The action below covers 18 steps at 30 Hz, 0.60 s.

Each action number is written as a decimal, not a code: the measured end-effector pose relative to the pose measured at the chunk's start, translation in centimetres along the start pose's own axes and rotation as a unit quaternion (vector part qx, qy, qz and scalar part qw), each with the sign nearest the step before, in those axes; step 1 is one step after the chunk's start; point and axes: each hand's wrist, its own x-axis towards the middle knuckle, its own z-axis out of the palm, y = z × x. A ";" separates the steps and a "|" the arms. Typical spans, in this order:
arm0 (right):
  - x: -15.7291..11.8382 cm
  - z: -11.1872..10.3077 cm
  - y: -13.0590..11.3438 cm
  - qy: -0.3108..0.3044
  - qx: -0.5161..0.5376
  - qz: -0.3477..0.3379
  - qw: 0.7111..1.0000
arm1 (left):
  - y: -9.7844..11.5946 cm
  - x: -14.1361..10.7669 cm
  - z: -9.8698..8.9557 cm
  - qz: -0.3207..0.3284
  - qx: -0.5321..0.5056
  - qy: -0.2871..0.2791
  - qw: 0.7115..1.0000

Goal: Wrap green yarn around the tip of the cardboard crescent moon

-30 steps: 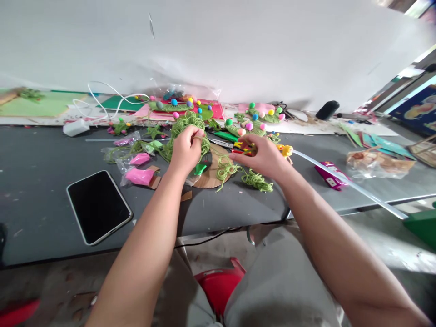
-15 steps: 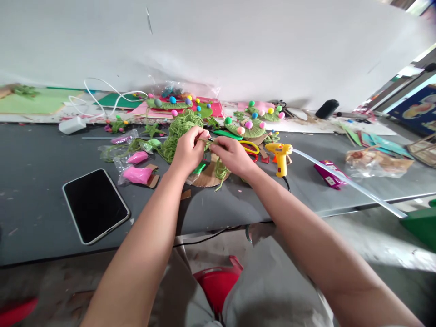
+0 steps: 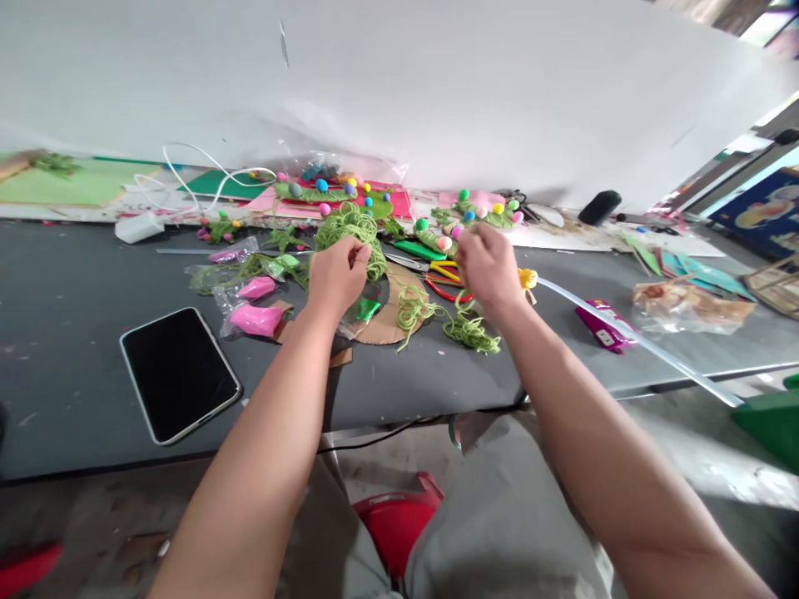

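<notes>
My left hand (image 3: 340, 273) is closed in a pinch in front of a tangled heap of green yarn (image 3: 349, 229). What its fingertips hold is too small to make out. To the right, my right hand (image 3: 490, 266) is closed in a fist, with its contents hidden. Between the hands lies a curved piece of cardboard (image 3: 399, 312), with loose green yarn (image 3: 413, 309) across its right edge. Scissors (image 3: 409, 262) and red-and-yellow handles (image 3: 446, 270) lie beside the right hand. Below that hand is another small bunch of green yarn (image 3: 473, 331).
A tablet (image 3: 181, 374) lies at the left, near pink packets (image 3: 255, 319). Pom-pom decorated green pieces (image 3: 321, 191) line the back by the wall. The yellow glue gun (image 3: 528, 279) is mostly hidden behind my right hand. A purple packet (image 3: 604, 324) lies at right.
My hands, close together before, are now apart; the right hand has moved right and slightly up. The scissors and the small yarn bunch show more, while the glue gun is now mostly covered.
</notes>
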 end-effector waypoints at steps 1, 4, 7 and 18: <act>-0.4 0.0 -0.1 -0.031 -0.117 -0.033 0.992 | 0.0 0.0 0.0 0.004 0.007 -0.004 1.000; -1.6 0.3 -0.5 -0.181 -0.368 -0.062 0.910 | 0.0 0.0 -0.1 0.020 0.019 -0.012 1.000; -2.1 0.8 -0.7 -0.259 -0.405 -0.055 0.875 | -0.1 -0.1 -0.1 0.022 0.032 -0.005 0.999; -0.8 1.2 0.0 -0.095 0.168 -0.007 0.981 | 0.3 -0.3 0.5 0.033 0.039 0.023 0.998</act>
